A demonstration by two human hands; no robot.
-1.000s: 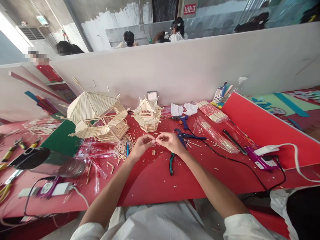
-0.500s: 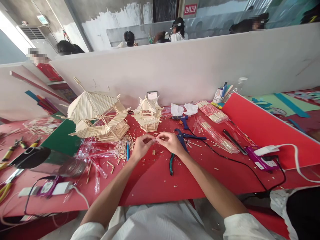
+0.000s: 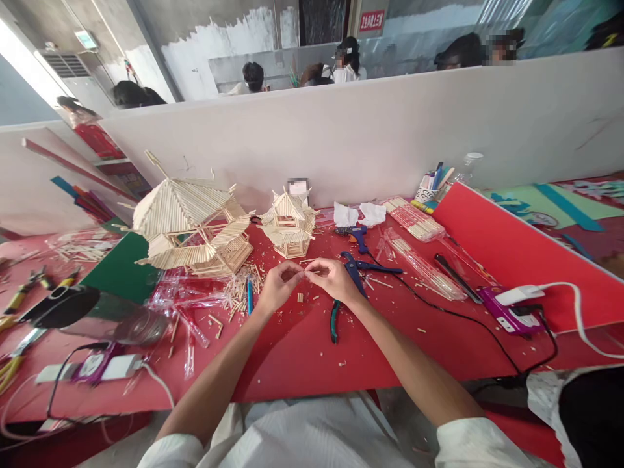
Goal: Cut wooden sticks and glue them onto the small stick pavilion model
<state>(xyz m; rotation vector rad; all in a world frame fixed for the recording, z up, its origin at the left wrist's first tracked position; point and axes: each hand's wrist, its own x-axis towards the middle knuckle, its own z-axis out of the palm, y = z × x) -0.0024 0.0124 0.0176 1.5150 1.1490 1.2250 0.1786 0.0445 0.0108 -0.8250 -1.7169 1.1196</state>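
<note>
My left hand (image 3: 281, 284) and my right hand (image 3: 333, 278) meet fingertip to fingertip above the red table. Both are closed in a pinch on a small wooden stick (image 3: 312, 271), mostly hidden by the fingers. Just beyond them stands a small pavilion model (image 3: 288, 224) built of thin sticks. A larger stick pavilion (image 3: 188, 218) is to its left. Below the fingertips lies a short block of stick pieces (image 3: 300, 297). Green-handled pliers (image 3: 334, 322) and a blue cutter (image 3: 354, 273) rest beside my right hand; a blue pen (image 3: 250, 296) lies near my left wrist.
A blue glue gun (image 3: 358, 235) and bagged sticks (image 3: 424, 263) lie at the right, near a red board (image 3: 526, 260) and a purple power strip (image 3: 511, 311). On the left are a clear jar (image 3: 121, 316) and loose sticks. A white partition (image 3: 341, 143) runs behind.
My hands keep the same pinch in the same place. Beyond the partition at the right, a person's head has shifted a little.
</note>
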